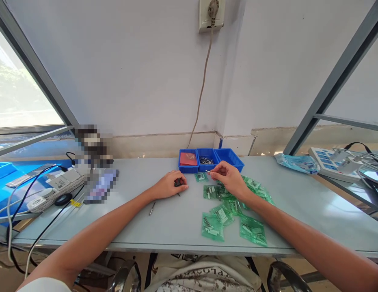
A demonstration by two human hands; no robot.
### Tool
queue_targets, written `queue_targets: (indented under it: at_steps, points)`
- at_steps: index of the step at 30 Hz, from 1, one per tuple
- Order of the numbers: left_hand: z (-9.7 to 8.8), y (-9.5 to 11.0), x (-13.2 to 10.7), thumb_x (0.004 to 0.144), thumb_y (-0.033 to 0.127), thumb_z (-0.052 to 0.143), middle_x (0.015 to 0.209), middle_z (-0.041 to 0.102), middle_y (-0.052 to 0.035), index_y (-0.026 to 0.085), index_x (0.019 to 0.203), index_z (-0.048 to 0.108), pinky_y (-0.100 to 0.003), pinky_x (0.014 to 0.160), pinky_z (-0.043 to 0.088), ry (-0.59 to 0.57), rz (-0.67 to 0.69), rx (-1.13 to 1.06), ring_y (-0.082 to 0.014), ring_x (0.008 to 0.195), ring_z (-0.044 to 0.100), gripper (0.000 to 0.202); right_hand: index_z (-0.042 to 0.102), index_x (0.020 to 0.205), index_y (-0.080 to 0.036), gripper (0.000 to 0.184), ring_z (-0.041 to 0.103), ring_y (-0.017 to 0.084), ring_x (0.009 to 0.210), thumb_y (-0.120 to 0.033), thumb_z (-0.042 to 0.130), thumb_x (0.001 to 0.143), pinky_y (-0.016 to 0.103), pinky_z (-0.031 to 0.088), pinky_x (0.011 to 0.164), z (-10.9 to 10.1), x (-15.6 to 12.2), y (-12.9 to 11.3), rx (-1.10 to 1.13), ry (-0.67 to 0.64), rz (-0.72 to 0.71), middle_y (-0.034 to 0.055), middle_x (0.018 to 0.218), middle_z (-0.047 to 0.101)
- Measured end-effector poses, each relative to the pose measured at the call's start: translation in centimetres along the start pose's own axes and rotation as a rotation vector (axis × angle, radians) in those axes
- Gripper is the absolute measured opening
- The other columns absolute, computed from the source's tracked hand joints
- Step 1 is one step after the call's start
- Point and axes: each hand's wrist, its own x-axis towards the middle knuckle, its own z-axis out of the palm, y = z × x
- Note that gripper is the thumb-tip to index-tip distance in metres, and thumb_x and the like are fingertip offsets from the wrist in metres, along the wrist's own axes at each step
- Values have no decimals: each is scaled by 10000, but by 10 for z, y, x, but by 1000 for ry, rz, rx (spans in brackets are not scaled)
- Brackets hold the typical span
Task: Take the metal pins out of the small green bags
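My left hand (pixel 170 184) rests on the table with its fingers curled round some small dark pieces (pixel 178 183), partly hidden and too small to name. A thin metal pin (pixel 152 208) lies on the table by its wrist. Between thumb and forefinger, my right hand (pixel 227 176) pinches a small slim pin (pixel 208 171). Just below that pin lies a small green bag (pixel 201 177). Several more green plastic bags (pixel 212 227), with metal pins and white pieces inside, are spread under and in front of my right hand.
Three blue bins stand behind my hands: one with red bags (pixel 188 159), one with metal pins (pixel 206 160), and a right-hand bin (pixel 230 159). A phone (pixel 102 186) and cabled power strip (pixel 63 182) are left; a blue packet (pixel 297 163) lies right.
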Motion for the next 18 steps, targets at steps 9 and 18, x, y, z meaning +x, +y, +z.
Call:
queue_targets:
  at_steps: [9,18]
  points:
    - [2,2,-2,1020,470,564,988,660,-56,220,988,631,-383,909,474,-8,66,153,-232,949,601,260,702,981,-208,425,605,154,666,-619,704,870,325,537,665,-1,3,4,128,-10,31,18,800,665]
    - [2,1,-3,1035,445,546,949,642,-50,212,978,604,-361,874,464,-11,92,202,-225,910,593,247,634,889,-220,421,548,129,600,-639,677,901,273,453,584,1,4,8,167,7,23,-19,725,605]
